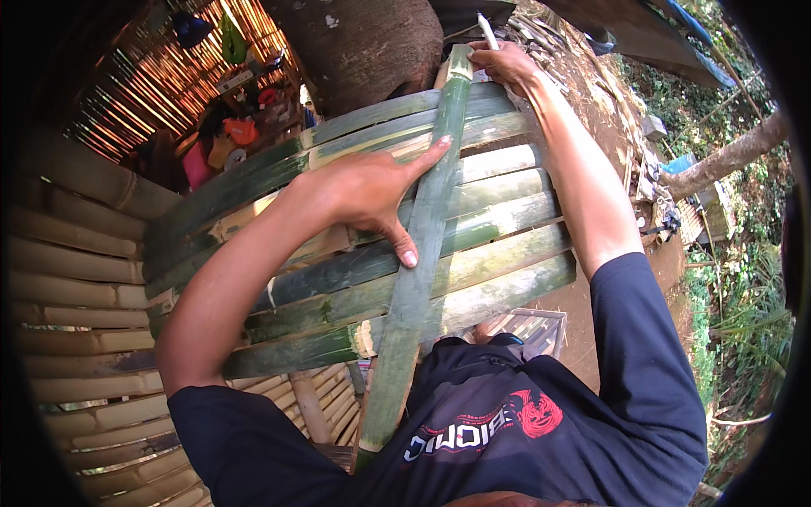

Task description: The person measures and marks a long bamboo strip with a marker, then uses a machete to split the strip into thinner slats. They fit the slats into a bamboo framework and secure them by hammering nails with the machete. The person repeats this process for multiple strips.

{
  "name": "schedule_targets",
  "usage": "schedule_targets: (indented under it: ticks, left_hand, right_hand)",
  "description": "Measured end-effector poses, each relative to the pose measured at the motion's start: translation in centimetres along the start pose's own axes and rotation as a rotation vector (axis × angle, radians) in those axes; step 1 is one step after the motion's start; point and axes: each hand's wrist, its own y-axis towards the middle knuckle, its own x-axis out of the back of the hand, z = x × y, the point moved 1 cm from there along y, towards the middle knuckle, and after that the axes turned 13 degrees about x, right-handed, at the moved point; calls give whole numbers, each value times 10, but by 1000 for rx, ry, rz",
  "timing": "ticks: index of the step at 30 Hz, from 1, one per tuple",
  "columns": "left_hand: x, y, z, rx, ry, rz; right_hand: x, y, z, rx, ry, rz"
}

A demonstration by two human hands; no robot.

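Observation:
A long green bamboo strip [418,245] lies slantwise across a panel of side-by-side bamboo slats [498,215], its near end close to my body. My left hand [367,190] rests at the middle of the strip, forefinger and thumb spread wide and touching its face; the other fingers are hidden. At the far end of the strip, my right hand [504,66] is closed round a white pen-like marker [487,30], which sticks up above the knuckles. The right fingertips are beside the strip's pale cut end.
A thick tree trunk [355,51] stands right behind the panel. Bamboo slat walling [80,296] is on the left, with an orange container [241,130] farther back. To the right lie bare soil, a slanting branch [731,156] and green plants.

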Motion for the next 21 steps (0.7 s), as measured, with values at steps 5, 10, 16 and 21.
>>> schedule_targets:
  ticks: [5, 10, 16, 21]
  left_hand:
    - [-6, 4, 7, -33, -50, -40]
    - [-12, 4, 12, -73, -94, -62]
    - [-14, 5, 15, -83, -107, -84]
    - [-12, 4, 12, -82, -93, -85]
  right_hand:
    - [1, -9, 12, -35, -9, 22]
    - [-3, -13, 19, -29, -25, 36]
    - [-4, -14, 20, -23, -27, 1]
    - [2, -6, 7, -10, 14, 7]
